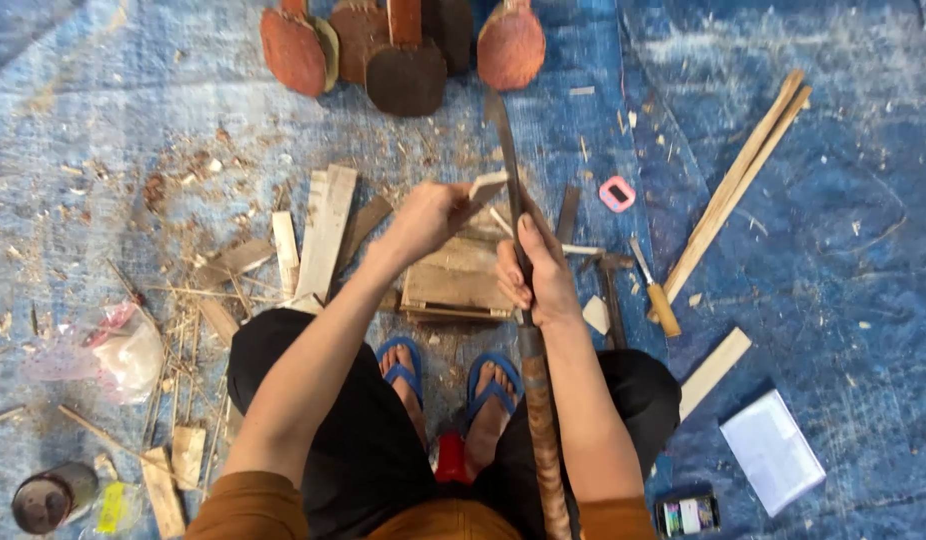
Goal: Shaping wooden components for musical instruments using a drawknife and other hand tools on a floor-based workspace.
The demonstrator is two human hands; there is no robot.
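My left hand point(430, 215) pinches a small flat piece of wood point(488, 185) and holds it against a long knife blade point(503, 150). My right hand point(538, 275) grips that knife where blade meets its long brown handle point(543, 430), thumb laid along the blade's back. The blade points away from me. Under both hands sits a square wooden block point(453, 285) on the blue tarp point(833, 250). My feet in blue sandals point(408, 360) rest just before the block.
Wood strips point(326, 230) and shavings lie left of the block. Round reddish paddle-shaped pieces point(403, 75) lie at the top. Long sticks point(738, 185), a small tool with a wooden handle point(655, 290), a hammer point(611, 290), a pink object point(616, 193) and a white pad point(773, 450) lie right.
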